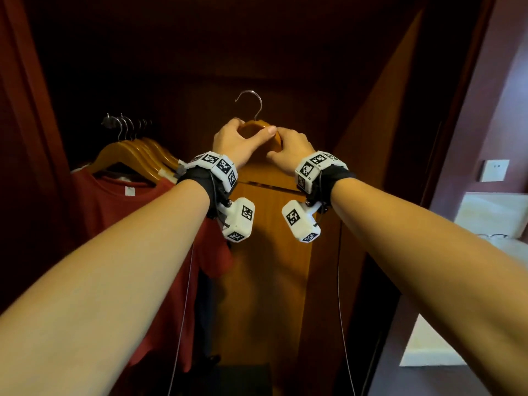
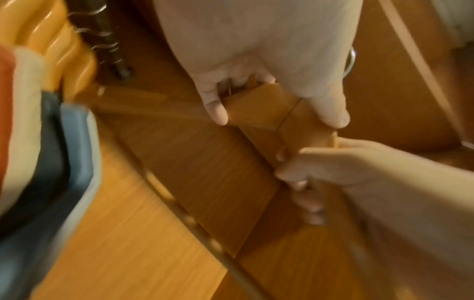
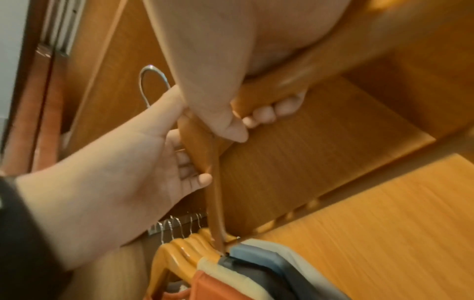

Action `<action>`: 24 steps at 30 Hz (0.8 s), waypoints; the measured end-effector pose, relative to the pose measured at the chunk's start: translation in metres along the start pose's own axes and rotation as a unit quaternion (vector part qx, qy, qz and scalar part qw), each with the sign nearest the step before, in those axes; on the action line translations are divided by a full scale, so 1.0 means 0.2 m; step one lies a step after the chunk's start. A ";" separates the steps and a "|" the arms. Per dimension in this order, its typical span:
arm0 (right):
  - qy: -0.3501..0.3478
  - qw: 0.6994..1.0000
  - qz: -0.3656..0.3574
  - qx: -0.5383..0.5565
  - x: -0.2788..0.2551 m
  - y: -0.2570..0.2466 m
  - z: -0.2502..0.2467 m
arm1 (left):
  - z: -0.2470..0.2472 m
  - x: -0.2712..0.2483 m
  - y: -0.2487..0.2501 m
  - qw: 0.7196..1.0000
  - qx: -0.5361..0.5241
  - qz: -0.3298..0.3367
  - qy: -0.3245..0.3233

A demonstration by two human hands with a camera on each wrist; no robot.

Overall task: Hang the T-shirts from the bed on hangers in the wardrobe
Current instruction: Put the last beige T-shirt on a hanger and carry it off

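The hanger [image 1: 258, 127] is glossy, smooth varnished wood with a bright metal hook [image 1: 251, 102]. Left of it, the hangers on the rail [image 1: 134, 155] show the same shiny wood. Behind it, the wardrobe panel [image 1: 268, 252] is matt, grained wood. The red T-shirt [image 1: 114, 212] is soft matt cloth.

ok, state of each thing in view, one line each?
left hand: grips the wooden hanger
right hand: grips the same hanger
wooden hanger: bare, off the rail, hook upward
row of hangers: hooked on the rail
red T-shirt: hung on the nearest hanger
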State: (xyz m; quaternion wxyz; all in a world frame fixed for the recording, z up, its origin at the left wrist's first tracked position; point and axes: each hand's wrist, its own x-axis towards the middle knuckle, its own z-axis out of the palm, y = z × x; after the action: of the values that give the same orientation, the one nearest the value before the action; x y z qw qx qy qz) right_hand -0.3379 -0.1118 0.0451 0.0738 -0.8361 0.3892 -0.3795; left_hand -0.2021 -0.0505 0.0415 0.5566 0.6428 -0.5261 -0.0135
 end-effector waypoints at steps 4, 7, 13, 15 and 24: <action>0.020 0.999 0.015 -0.031 -0.14 -0.06 -0.04 | -0.08 -0.06 -0.04 0.997 0.054 0.037 -0.049; 0.024 0.998 0.033 -0.037 -0.28 -0.13 -0.04 | -0.14 -0.14 -0.09 0.991 -0.003 0.072 -0.115; 0.027 0.994 0.097 -0.029 -0.65 -0.23 0.00 | -0.19 -0.38 -0.23 0.963 -0.144 0.081 -0.215; 0.029 0.990 0.130 -0.051 -0.78 -0.24 0.00 | -0.15 -0.50 -0.24 0.947 -0.187 0.085 -0.246; 0.057 0.962 0.255 -0.079 -1.48 -0.10 -0.21 | 0.18 -1.09 -0.09 0.879 -0.255 0.075 -0.396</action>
State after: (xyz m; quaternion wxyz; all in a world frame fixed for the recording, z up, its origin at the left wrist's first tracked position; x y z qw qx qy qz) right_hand -0.4765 0.1181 -0.0873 0.0790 -0.6891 0.6221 -0.3632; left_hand -0.3091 0.0722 -0.1103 0.4453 0.3786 -0.7277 -0.3590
